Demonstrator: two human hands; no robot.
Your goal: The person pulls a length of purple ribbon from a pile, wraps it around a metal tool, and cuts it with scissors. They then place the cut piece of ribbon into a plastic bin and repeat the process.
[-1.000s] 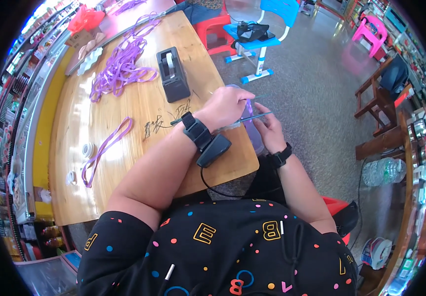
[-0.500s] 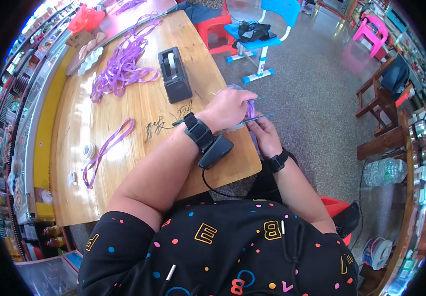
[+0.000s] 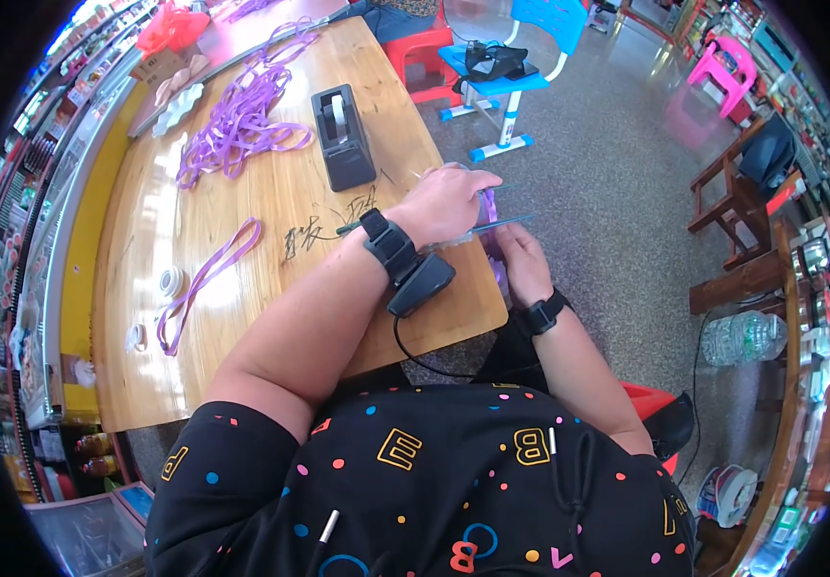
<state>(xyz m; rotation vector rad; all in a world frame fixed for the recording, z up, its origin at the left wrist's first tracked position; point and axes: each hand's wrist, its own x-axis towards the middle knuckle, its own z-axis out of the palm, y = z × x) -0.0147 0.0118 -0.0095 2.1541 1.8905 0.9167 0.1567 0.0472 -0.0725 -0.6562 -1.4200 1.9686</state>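
At the table's right edge, my left hand (image 3: 439,205) is curled over with its fingers closed on a purple ribbon (image 3: 490,210). Two thin dark rods stick out past the edge on either side of that ribbon; one rod (image 3: 506,226) seems to run back beneath my left wrist. Just below, my right hand (image 3: 526,264) pinches a lower part of the ribbon, which hangs beside the table. Some clear plastic shows under my left hand, too covered to make out. A black tape dispenser (image 3: 346,159) stands farther back on the table.
A heap of purple ribbon (image 3: 242,130) and a single ribbon loop (image 3: 208,284) lie on the wooden table (image 3: 271,317). White tape rolls (image 3: 173,282) sit at its left. Beyond are a blue chair (image 3: 492,85) and a red stool (image 3: 420,62). A cable hangs from my left wrist device.
My right hand has shifted slightly down with its part of the ribbon, and more ribbon shows below the rods. My left hand stays nearly in place. The view has tilted a little.
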